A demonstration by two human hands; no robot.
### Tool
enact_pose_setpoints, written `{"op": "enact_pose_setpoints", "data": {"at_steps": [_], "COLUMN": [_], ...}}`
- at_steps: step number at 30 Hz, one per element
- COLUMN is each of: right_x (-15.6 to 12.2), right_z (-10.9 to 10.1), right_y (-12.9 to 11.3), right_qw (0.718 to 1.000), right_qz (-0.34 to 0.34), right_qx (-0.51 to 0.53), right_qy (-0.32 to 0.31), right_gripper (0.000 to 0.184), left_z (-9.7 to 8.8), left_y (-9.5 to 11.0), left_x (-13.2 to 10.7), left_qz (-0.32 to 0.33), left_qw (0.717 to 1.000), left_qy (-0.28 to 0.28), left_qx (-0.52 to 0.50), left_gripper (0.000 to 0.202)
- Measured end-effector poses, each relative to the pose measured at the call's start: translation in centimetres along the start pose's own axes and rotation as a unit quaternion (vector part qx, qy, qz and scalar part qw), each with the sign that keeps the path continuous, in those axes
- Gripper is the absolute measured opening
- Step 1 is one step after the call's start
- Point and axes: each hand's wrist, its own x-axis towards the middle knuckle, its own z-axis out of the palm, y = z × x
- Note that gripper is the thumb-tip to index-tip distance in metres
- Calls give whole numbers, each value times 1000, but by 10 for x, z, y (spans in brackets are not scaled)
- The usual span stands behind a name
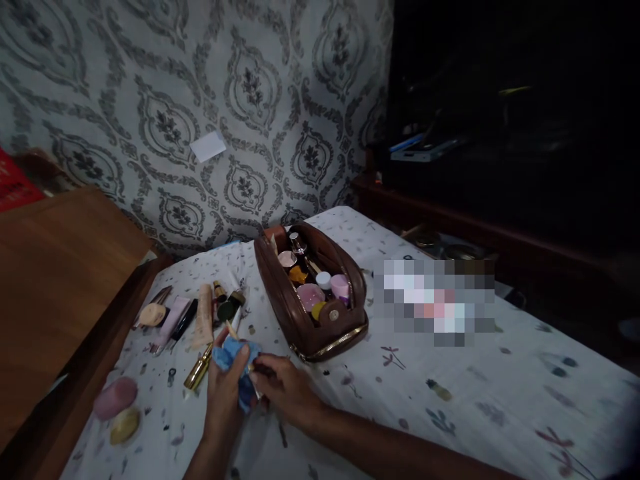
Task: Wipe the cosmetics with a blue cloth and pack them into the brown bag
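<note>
My left hand (223, 390) is closed around a crumpled blue cloth (231, 351). Against the cloth, the fingers of my right hand (287, 390) are pinched on a small item that is mostly hidden. Just beyond my hands stands an unzipped brown cosmetic bag (273, 303), holding several jars and bottles, among them a pink round container (311, 296) and a lilac jar (340, 287). A gold tube (199, 368) lies left of my left hand. Further off are a beige squeeze tube (204, 313) and a dark green-black round container (229, 308).
On the patterned white sheet (440, 427), a pink sponge (115, 398) and a yellow one (125, 426) lie at the left. More cosmetics, including a lilac tube (175, 317), sit behind them. A wooden panel (65, 267) borders the left side. A blurred-out patch covers something right of the bag.
</note>
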Motion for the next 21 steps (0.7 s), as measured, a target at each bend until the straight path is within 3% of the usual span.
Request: {"op": "enact_pose_setpoints", "data": {"at_steps": [5, 12, 21], "right_x": [-6, -7, -8], "right_z": [3, 1, -4], "right_y": [-4, -7, -18], "right_qw": [999, 983, 958], "right_qz": [-1, 94, 172], "right_qx": [-16, 88, 209], "right_qy": [-48, -134, -94], "right_gripper": [35, 48, 56], "left_z": [-4, -13, -27], "left_y": [9, 21, 18], "left_x": [11, 26, 43], "left_qz": [1, 28, 23], "left_qw": [998, 992, 989], "left_qy": [54, 113, 143], "left_qx": [-32, -52, -42], "left_gripper": [73, 50, 45]}}
